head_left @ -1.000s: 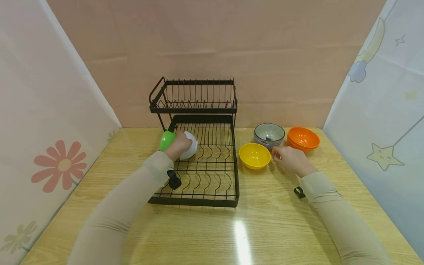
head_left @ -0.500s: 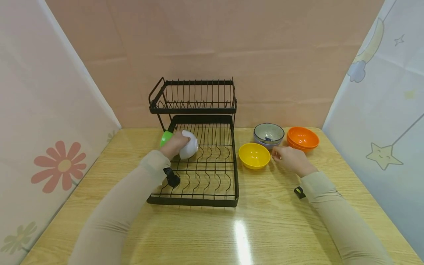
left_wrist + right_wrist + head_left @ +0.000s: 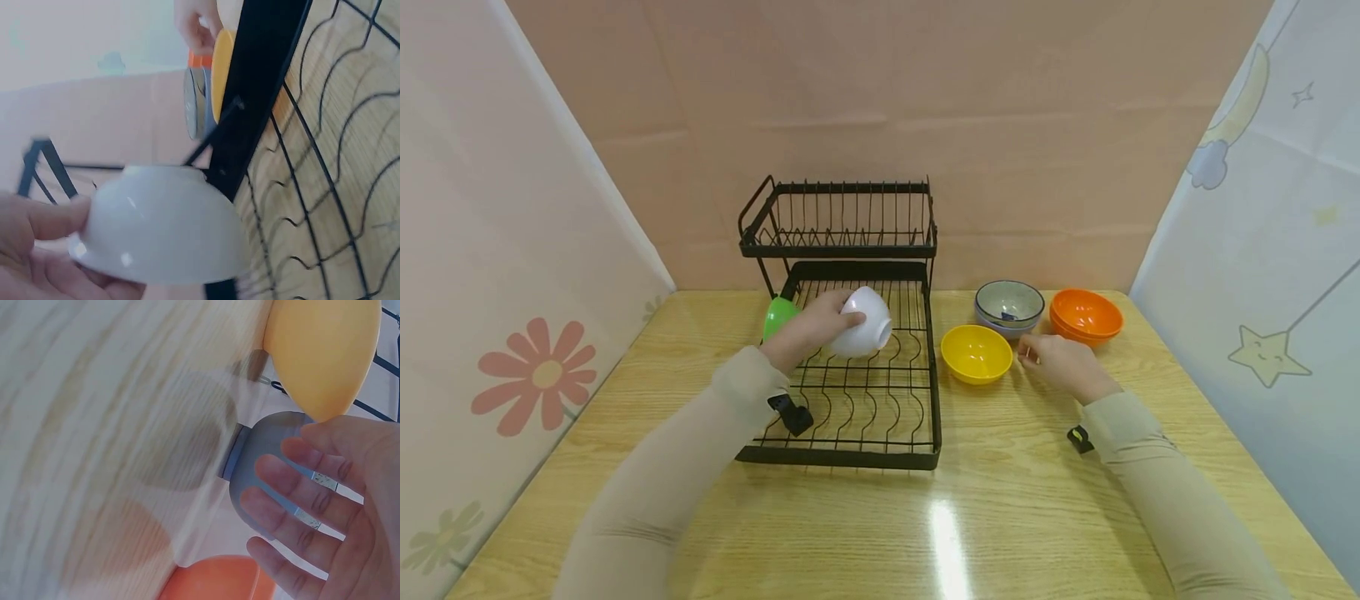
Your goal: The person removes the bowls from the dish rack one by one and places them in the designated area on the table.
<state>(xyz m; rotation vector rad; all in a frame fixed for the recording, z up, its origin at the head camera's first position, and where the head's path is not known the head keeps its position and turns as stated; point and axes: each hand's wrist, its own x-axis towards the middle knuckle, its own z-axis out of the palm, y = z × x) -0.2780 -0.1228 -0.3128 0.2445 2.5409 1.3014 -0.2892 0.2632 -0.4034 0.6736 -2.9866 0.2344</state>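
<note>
My left hand (image 3: 811, 327) pinches the rim of a white bowl (image 3: 867, 323), tilted on its side with its foot facing right. In the left wrist view, thumb and fingers hold one edge of the white bowl (image 3: 165, 225). Below it is the lower tier of a black dish rack (image 3: 838, 457). Behind that hand a green bowl (image 3: 778, 315) leans at the rack's left side, partly covered. My right hand (image 3: 1063, 362) is beside a yellow bowl (image 3: 976, 354). In the right wrist view its fingers are loosely bent, and the thumb overlaps the yellow bowl's rim (image 3: 325, 350).
Behind the right hand stands a grey bowl with a dark rim (image 3: 1009, 302), nested on a bluish-purple bowl (image 3: 1011, 331). Stacked orange bowls (image 3: 1086, 312) sit at the right. The rack's raised upper tier (image 3: 838, 250) overhangs the back of its lower tier.
The left hand has lifted the white bowl away from the green bowl, moving right and slightly up over the rack. The right hand has barely moved.
</note>
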